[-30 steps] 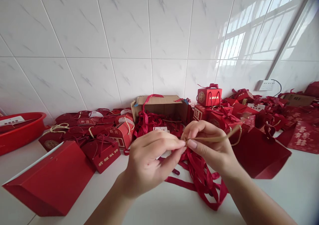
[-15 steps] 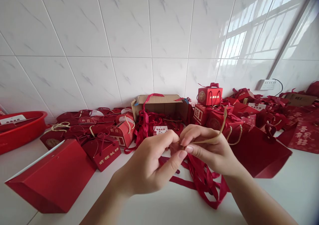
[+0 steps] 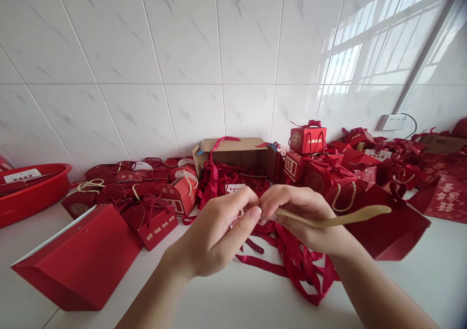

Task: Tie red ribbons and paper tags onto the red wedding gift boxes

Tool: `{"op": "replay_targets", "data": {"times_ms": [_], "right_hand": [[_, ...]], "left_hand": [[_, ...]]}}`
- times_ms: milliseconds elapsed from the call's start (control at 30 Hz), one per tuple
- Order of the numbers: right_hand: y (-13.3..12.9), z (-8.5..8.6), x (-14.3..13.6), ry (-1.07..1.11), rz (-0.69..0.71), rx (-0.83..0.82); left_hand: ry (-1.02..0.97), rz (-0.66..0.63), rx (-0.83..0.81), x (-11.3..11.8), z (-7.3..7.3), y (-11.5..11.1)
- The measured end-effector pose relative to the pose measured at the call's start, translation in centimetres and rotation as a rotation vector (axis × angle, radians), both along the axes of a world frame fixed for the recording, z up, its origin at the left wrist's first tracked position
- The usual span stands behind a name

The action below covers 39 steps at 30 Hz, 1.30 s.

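Note:
My left hand (image 3: 215,232) and my right hand (image 3: 306,215) meet fingertip to fingertip in front of me. A tan strap (image 3: 350,217) with a rounded free end comes out from the right fingers and lies across the right wrist. Its other end is hidden where the thumbs and fingers of both hands pinch together. Underneath, a loose heap of red ribbon (image 3: 301,266) lies on the white table (image 3: 226,302). Beside the ribbon is a dark red strap (image 3: 254,246), partly covered by my left hand.
An open cardboard box (image 3: 235,145) with red ribbons stands against the tiled wall. Small red gift boxes (image 3: 153,222) crowd the left; more are stacked right, near a large red box (image 3: 394,232). Another plain red box (image 3: 78,261) lies front left, by a red basin (image 3: 36,198).
The strap's free end has swung from pointing upward to lying out to the right over my wrist. Both hands have shifted slightly left, still pinched together.

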State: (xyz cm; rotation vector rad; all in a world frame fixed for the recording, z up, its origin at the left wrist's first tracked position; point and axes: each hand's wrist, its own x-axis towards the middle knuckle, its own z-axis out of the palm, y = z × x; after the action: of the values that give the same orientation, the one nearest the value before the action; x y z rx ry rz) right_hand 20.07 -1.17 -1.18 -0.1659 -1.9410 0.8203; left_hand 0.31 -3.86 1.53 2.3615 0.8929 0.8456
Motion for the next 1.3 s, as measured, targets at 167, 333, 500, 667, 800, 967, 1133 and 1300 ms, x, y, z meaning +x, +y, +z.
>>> {"op": "replay_targets", "data": {"times_ms": [167, 333, 500, 667, 800, 967, 1133, 1300], "right_hand": [[0.1, 0.1, 0.0, -0.026, -0.03, 0.072], [0.2, 0.1, -0.2, 0.026, -0.03, 0.062], [0.3, -0.1, -0.4, 0.072, -0.041, 0.146], [0.4, -0.3, 0.2, 0.07, -0.033, 0.189], [0.3, -0.3, 0.7, 0.054, 0.074, 0.162], [0.3, -0.4, 1.1, 0.048, 0.044, 0.113], [0.5, -0.1, 1.8, 0.071, -0.018, 0.195], [-0.3, 0.6, 2.7, 0.081, -0.021, 0.247]], "left_hand": [[-0.009, -0.032, 0.119, 0.0, -0.5, 0.2], [-0.09, -0.013, 0.384, 0.3, -0.8, 0.1], [-0.117, -0.031, 0.326, 0.3, -0.6, 0.0], [-0.232, -0.164, 0.02, 0.3, -0.9, -0.1], [-0.361, -0.266, -0.288, 0.7, -1.7, -0.1], [-0.43, -0.249, -0.371, 1.5, -1.5, -0.5], [-0.275, 0.18, 0.03, 0.0, 0.1, -2.4], [-0.245, 0.949, 0.673, -7.8, -2.5, -3.9]]}}
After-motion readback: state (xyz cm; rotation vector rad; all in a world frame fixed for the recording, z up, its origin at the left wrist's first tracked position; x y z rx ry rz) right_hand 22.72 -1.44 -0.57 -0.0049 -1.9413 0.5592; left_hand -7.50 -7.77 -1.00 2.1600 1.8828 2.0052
